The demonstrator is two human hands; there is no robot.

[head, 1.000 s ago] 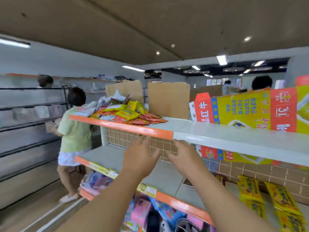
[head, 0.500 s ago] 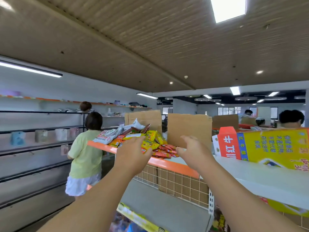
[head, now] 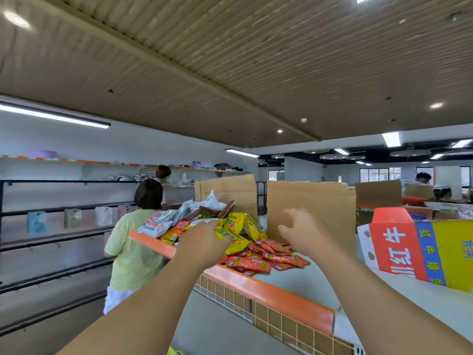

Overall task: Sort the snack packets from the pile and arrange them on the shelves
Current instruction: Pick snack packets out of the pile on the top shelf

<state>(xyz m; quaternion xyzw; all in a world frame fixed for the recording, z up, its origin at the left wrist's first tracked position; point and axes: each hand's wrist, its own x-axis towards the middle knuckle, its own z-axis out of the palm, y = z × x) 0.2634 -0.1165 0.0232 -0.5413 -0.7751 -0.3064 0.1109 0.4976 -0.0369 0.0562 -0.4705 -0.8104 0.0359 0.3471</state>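
A pile of snack packets lies on the top shelf [head: 302, 280], behind its orange front edge: white packets [head: 156, 224] at the left, yellow packets [head: 239, 224] in the middle, small red packets [head: 266, 260] at the right front. My left hand [head: 204, 242] reaches into the pile, and its fingers lie on the yellow packets; whether they grip one is hidden. My right hand [head: 304, 231] hovers just above the red packets with loosely curled fingers and holds nothing.
Two upright cardboard sheets [head: 309, 208] stand behind the pile. A red and yellow carton [head: 419, 249] lies on the shelf at the right. A person in a pale green shirt [head: 133, 247] stands in the aisle at the left, by dark wall shelves [head: 51, 226]. A lower shelf [head: 222, 326] is below.
My view has risen from the lower shelves to the top shelf. Both hands have moved up and forward to the pile, the left one onto the yellow packets.
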